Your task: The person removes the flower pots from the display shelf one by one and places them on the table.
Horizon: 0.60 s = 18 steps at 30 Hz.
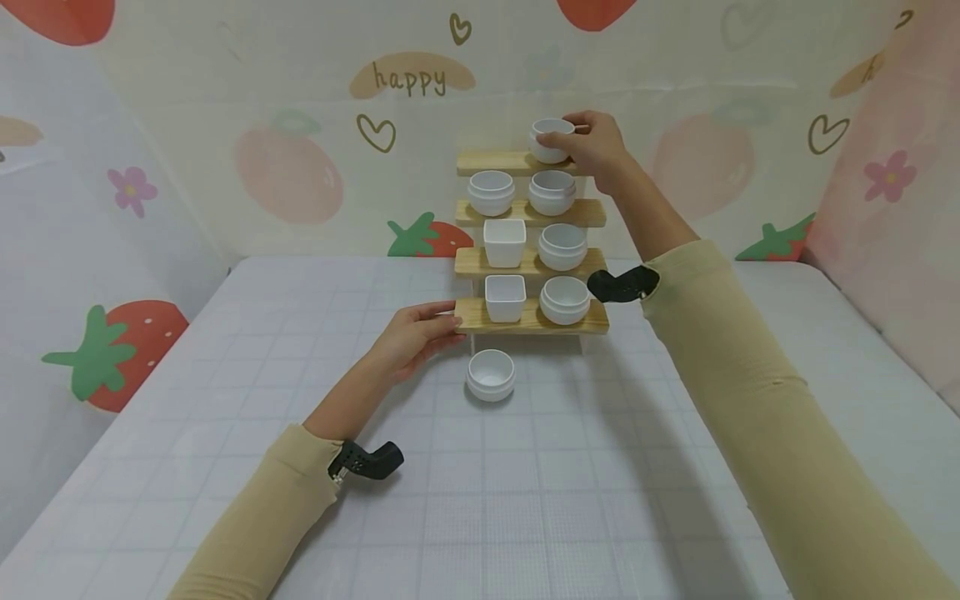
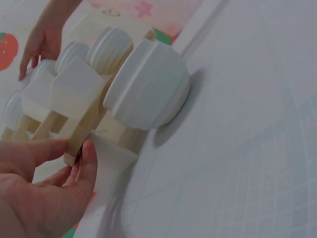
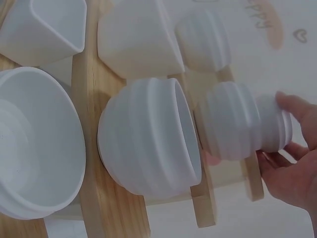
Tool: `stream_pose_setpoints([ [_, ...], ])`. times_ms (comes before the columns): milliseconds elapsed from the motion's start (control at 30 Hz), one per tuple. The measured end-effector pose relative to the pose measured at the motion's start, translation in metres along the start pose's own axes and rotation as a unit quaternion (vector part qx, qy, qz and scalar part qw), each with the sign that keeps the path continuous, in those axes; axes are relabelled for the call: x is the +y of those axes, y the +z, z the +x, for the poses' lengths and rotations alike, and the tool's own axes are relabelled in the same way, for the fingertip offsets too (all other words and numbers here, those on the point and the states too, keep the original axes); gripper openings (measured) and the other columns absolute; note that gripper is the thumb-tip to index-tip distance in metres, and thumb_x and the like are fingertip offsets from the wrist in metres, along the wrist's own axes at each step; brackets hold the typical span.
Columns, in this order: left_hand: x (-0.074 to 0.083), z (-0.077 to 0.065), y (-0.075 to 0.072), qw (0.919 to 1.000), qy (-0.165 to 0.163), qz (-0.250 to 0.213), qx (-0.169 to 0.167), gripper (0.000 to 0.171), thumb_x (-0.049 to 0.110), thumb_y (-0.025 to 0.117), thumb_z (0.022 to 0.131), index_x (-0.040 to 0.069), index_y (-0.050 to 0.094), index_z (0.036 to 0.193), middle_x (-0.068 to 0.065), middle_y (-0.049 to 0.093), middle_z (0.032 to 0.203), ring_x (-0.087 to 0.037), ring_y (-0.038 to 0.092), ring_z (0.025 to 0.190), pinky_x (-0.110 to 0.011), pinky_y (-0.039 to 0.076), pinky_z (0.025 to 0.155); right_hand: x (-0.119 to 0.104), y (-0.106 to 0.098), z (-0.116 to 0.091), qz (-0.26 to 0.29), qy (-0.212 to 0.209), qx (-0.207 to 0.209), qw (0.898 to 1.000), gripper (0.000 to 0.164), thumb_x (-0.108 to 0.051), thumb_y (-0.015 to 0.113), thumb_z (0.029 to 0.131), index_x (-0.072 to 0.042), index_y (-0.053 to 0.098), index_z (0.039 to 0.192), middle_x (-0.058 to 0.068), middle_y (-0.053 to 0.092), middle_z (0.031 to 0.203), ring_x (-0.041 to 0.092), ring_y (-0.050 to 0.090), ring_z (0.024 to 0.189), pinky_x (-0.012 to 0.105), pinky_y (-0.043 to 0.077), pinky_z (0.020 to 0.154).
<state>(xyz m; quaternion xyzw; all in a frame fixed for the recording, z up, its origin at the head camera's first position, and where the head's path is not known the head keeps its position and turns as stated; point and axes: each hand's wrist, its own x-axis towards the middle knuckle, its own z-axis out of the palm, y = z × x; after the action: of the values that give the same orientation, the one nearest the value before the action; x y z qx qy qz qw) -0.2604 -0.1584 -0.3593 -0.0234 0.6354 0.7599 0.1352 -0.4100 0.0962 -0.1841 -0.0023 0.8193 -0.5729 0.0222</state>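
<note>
A wooden tiered stand [image 1: 471, 318] with several plank shelves is in front of me in the head view. My left hand [image 1: 414, 337] grips the left end of its lowest plank, thumb above and fingers below in the left wrist view. At the top plank [image 1: 487, 162], my right hand [image 1: 600, 152] holds a small round white pot [image 1: 546, 156] by its sides, toward the plank's right end. Below it, the second shelf carries two round white pots [image 1: 491, 193]. Each of the two lower shelves bears a square white pot [image 1: 505, 298] on the left and a round one [image 1: 565, 300] on the right.
Another round white pot [image 1: 491, 377] stands upright on the grid-patterned tabletop [image 1: 510, 500], just in front of the stand. Behind the stand hangs a printed backdrop [image 1: 300, 75] with fruit and hearts. Black wrist devices [image 1: 371, 461] sit at both sleeve cuffs.
</note>
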Motion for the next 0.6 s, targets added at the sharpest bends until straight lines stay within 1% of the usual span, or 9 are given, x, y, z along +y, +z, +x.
stream_pose_setpoints([
  [267,-0.0005,-0.0012,0.0001,1.0,0.002,0.006,-0.002,0.053,-0.002,0.054,0.108,-0.009,0.038,0.158,-0.025,0.052,0.145,-0.008,0.068,0.089,-0.018,0.061,0.086,-0.0016,-0.0013,-0.0036,0.008,0.001,-0.002,1.0,0.069,-0.029,0.072,0.102,-0.015,0.039,0.162,0.006,0.041,0.164,0.02,0.049,0.14,0.025,0.044,0.118],
  [433,-0.0002,-0.0021,0.0013,1.0,0.0,0.006,0.002,0.052,-0.002,0.054,0.108,-0.008,0.039,0.158,-0.024,0.052,0.144,-0.008,0.068,0.089,-0.018,0.061,0.085,-0.0023,-0.0027,-0.0048,0.016,0.001,-0.003,1.0,0.069,-0.029,0.072,0.102,-0.016,0.04,0.162,0.006,0.041,0.164,0.02,0.05,0.138,0.027,0.044,0.118],
  [600,-0.0017,0.0002,0.0006,1.0,0.0,0.003,0.0,0.053,-0.002,0.054,0.108,-0.009,0.038,0.158,-0.025,0.053,0.144,-0.007,0.068,0.088,-0.018,0.061,0.085,-0.0013,-0.0051,-0.0069,0.026,-0.004,-0.007,1.0,0.068,-0.028,0.072,0.102,-0.015,0.041,0.161,0.006,0.042,0.164,0.022,0.052,0.135,0.03,0.045,0.119],
])
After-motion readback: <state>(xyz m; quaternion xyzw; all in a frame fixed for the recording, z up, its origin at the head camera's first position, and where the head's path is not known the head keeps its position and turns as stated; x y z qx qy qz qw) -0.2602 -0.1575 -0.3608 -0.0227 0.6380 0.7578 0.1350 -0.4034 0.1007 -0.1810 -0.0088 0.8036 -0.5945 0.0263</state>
